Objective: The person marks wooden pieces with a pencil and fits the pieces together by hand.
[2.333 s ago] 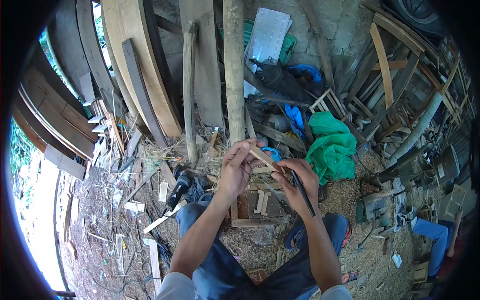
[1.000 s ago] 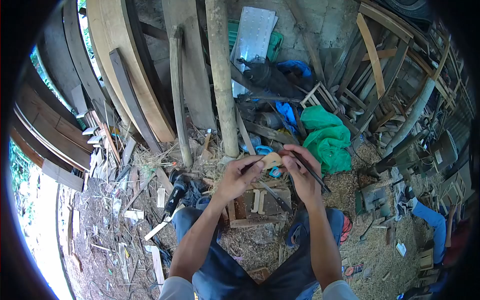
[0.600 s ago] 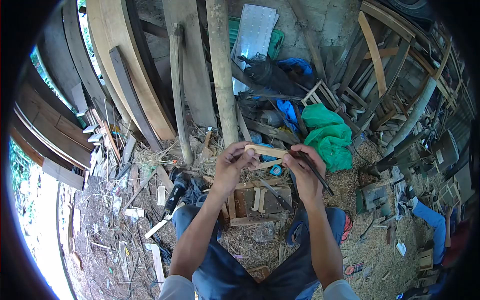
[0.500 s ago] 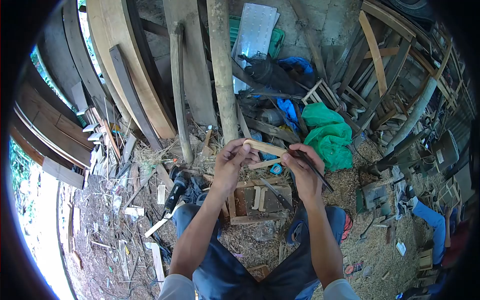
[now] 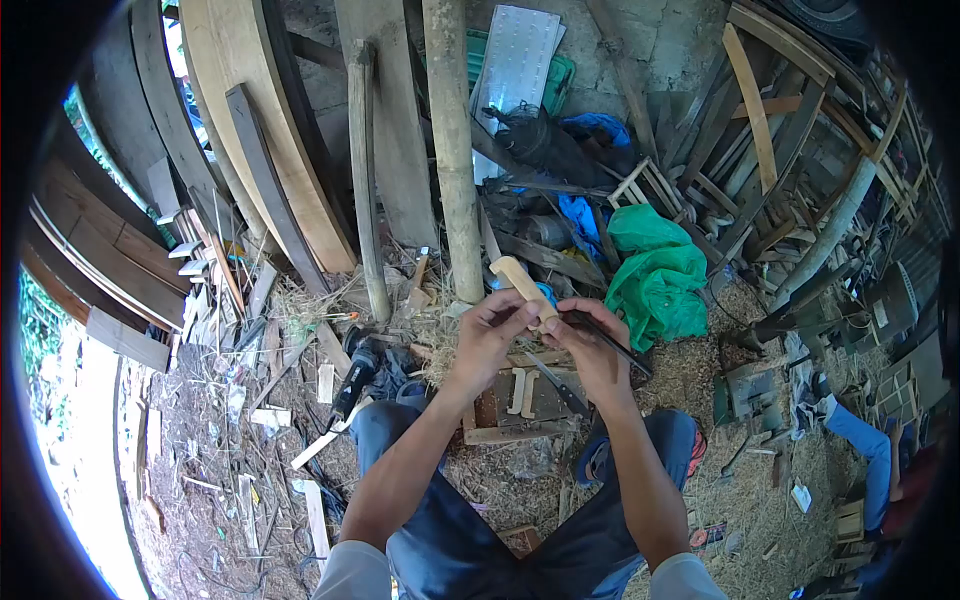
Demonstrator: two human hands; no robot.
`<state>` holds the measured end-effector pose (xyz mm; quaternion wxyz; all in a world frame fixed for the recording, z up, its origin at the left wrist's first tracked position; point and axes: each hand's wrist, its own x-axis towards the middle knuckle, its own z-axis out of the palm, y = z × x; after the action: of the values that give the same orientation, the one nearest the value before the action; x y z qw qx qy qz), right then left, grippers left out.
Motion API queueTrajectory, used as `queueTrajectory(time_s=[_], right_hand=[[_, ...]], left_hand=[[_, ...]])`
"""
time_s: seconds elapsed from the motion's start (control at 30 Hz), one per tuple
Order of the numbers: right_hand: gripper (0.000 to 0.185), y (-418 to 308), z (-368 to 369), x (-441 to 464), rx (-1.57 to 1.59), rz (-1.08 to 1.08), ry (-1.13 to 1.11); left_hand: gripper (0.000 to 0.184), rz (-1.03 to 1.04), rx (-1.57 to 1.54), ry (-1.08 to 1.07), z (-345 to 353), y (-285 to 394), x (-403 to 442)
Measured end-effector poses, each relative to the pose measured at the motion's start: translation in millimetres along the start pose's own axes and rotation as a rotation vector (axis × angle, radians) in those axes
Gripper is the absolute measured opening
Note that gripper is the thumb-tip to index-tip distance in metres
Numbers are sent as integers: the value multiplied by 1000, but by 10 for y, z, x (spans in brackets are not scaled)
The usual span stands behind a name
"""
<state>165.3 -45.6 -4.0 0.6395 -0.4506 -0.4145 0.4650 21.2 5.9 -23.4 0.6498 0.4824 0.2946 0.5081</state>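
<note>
the left hand (image 5: 487, 350) is gripping the near end of the pale wood piece (image 5: 520, 281) between thumb and fingers, and this piece is leaning in the air, just above the far side of the wooden box (image 5: 515, 434). the right hand (image 5: 598, 365) is pinching near the same end while its fingers are also keeping the dark stick (image 5: 628, 352). on the box, two small wood pieces (image 5: 517, 391) are lying beside the knife (image 5: 570, 396). left of the box, the power tool (image 5: 357, 382) is resting. i am judging that the hands are turning or checking the piece; handling it is calling for a light, steady pinch, with the stick staying clear.
</note>
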Motion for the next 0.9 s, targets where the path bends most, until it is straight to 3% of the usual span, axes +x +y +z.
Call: queueTrajectory(time_s=[0.07,0.2,0.27,0.37,0.5,0.63,0.67,0.73,0.8,0.83,0.87,0.9], right_hand=[[24,-42,9,9,-1,7,1],[26,41,-97,56,-112,-17,-50],[26,56,-106,90,-94,31,-31],[26,123,-218,124,-91,89,-7],[24,583,-600,181,-191,123,-86],[20,1202,-1010,79,-77,204,-80],[20,1304,-1131,38,-138,210,-35],[20,1513,-1347,-17,-196,216,16],[15,1680,-1538,-108,-520,103,99],[15,1692,-1572,-136,-520,102,103],[16,1709,-1596,-177,-536,123,122],[18,1716,-1632,-218,-553,142,142]], left_hand=[[12,-11,30,-19,34,11,-5],[15,-37,-36,-13,-122,-36,45],[13,-72,-180,122,-191,35,102],[14,-162,-183,157,-272,-9,100],[18,-341,231,18,-458,-436,74],[21,-528,351,-75,-696,-1199,-105],[21,-528,357,-77,-792,-1480,-165],[31,-423,912,-8,-901,-1988,-303],[38,-345,1028,-38,-681,-1967,-512],[45,-255,1141,-62,-579,-1952,-545],[60,-371,1123,-80,-486,-1937,-532],[60,-369,1123,-86,-440,-1990,-535]])
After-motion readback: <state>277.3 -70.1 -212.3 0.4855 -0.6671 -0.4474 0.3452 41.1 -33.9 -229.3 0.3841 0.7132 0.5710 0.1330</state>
